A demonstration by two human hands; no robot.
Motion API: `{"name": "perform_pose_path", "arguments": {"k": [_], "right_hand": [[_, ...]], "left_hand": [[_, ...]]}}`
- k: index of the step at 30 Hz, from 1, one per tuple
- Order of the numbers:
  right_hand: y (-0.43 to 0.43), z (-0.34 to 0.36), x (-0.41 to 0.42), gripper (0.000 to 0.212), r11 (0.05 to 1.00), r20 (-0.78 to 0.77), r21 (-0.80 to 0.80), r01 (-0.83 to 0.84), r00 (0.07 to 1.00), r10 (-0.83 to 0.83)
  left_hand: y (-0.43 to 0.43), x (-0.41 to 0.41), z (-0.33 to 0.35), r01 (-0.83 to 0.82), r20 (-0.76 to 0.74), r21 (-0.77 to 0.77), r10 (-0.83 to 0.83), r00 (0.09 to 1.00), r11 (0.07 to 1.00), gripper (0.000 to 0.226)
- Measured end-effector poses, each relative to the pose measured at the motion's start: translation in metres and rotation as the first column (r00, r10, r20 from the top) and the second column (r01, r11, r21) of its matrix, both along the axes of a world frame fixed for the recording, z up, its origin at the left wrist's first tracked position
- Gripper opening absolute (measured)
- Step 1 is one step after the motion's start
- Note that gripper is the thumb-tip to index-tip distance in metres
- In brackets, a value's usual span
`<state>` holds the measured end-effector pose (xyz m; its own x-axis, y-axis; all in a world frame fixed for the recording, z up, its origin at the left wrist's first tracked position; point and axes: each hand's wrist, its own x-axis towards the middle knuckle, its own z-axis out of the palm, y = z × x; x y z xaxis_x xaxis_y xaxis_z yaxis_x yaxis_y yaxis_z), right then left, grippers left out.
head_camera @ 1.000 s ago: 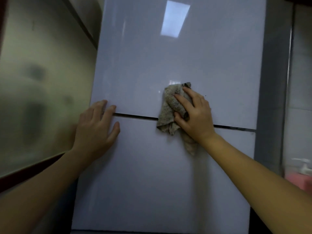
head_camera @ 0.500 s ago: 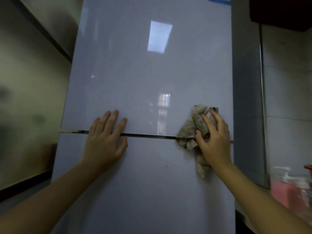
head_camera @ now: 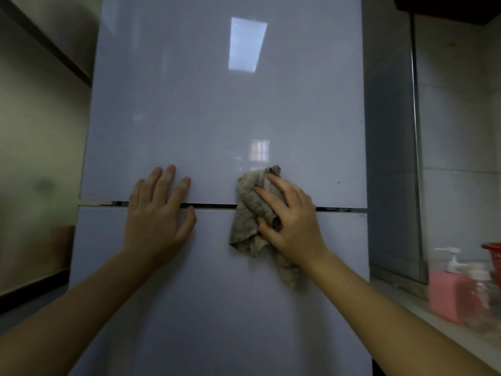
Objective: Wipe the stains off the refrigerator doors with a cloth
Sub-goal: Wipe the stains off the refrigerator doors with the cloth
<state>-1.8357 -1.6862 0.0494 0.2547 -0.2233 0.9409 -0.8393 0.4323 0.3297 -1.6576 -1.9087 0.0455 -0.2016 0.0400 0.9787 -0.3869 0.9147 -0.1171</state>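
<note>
A crumpled grey-beige terry cloth (head_camera: 248, 213) lies at the centre of the frame, against a glossy pale lilac-grey refrigerator. It straddles the dark horizontal gap (head_camera: 211, 205) between the upper door (head_camera: 217, 104) and the lower door (head_camera: 217, 308), and a loose tail hangs down below the wrist. The right hand (head_camera: 294, 226) presses it to the doors. The fingers are spread over the top and the thumb digs into a bunched fold, gripping it. The left hand (head_camera: 156, 218), left of centre, lies open and flat across the same gap with straight fingers and holds nothing.

No brand or writing can be read. Tiny marks at the right edge of each door are too small to make out. A small dark speck (head_camera: 338, 182) sits on the upper door to the right of the cloth. A bright rectangular reflection (head_camera: 247, 44) shows near the top.

The right hand hides much of the cloth. At the lower right, on a pale bench (head_camera: 406, 302), stand a blurred pink pump bottle (head_camera: 450, 297) and a red basket (head_camera: 492, 256) cut off by the frame edge. Both forearms run out of the bottom corners.
</note>
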Motion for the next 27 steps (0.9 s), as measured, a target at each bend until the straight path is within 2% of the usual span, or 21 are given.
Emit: {"name": "perform_pose_path", "arguments": {"k": [7,11,15,21,27], "right_hand": [[0.081,-0.013,-0.043,0.054,0.954,0.265,-0.297,0.048,0.964,0.034],[0.092,-0.012,-0.045,0.053,0.958,0.303,-0.274,0.087,0.953,0.000],[0.079,0.004,-0.035,0.053,0.941,0.352,-0.328,0.084,0.935,0.039],[0.059,0.023,-0.033,0.053,0.931,0.311,-0.361,0.055,0.948,0.064],[0.065,0.000,-0.037,0.052,0.895,0.384,-0.445,0.017,0.907,0.174]], "left_hand": [[0.002,0.003,0.001,0.015,0.002,-0.017,-0.015,1.000,1.000,0.064],[0.001,0.002,0.001,0.021,0.007,-0.015,-0.020,1.000,1.000,0.068],[0.000,0.002,0.001,0.024,0.008,-0.020,-0.024,1.000,1.000,0.069],[-0.004,0.000,0.001,0.041,-0.012,-0.036,-0.041,0.999,0.999,0.067],[-0.008,0.002,-0.001,0.091,-0.022,-0.053,-0.093,0.995,0.994,0.064]]}}
